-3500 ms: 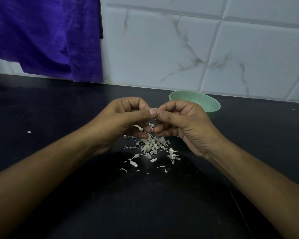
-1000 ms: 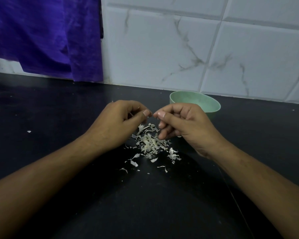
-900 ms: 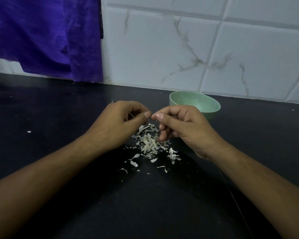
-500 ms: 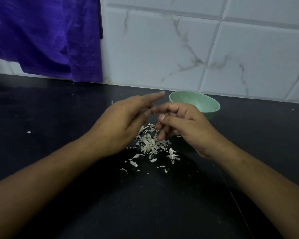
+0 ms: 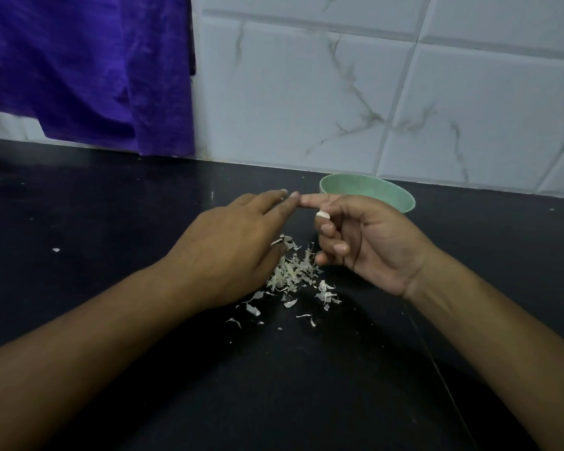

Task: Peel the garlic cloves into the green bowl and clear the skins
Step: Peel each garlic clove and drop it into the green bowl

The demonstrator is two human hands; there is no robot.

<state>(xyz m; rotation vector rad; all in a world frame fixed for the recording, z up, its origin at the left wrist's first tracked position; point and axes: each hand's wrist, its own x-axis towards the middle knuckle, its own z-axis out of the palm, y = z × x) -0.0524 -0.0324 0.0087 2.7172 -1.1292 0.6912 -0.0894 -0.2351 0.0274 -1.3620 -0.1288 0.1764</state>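
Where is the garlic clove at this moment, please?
In the head view, the garlic clove is pinched by the right hand, just right of centre, above the pile of skins and in front of the green bowl.

White marble-veined wall tiles (image 5: 306, 102) back a black counter (image 5: 111, 206); purple cloth (image 5: 88, 66) hangs.

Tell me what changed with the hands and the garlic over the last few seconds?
The left hand let go and straightened its fingers, which now stretch forward. The right hand turned more palm-up and now pinches the pale garlic clove by itself. The pile of skins and the green bowl stayed where they were.
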